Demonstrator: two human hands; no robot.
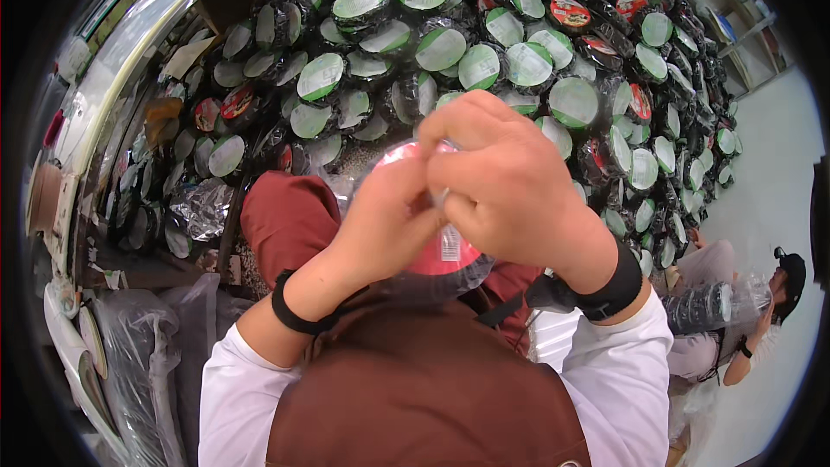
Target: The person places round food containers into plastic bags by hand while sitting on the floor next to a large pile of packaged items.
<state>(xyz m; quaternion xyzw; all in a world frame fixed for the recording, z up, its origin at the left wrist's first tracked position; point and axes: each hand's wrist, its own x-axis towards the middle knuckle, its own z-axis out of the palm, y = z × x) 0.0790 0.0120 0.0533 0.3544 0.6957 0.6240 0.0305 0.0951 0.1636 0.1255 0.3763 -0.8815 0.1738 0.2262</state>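
In front of my lap is a round package with a pink-red top label (432, 261) and a white sticker, wrapped in clear plastic. My left hand (389, 212) is closed, thumb and fingers pinching the gathered plastic over the package. My right hand (514, 186) is curled into a near-fist against the left one, also gripping the plastic. A small whitish twist of it shows between the two thumbs. The hands hide much of the package's upper side, and the fingertips are partly hidden.
A large heap of black-wrapped round packages with green-white labels (506, 65), a few red, fills the far side. Clear plastic sheeting (143, 363) lies at left. On the right a co-worker (769, 303) handles a black stack in clear plastic (700, 307). Shelves (739, 30) stand behind.
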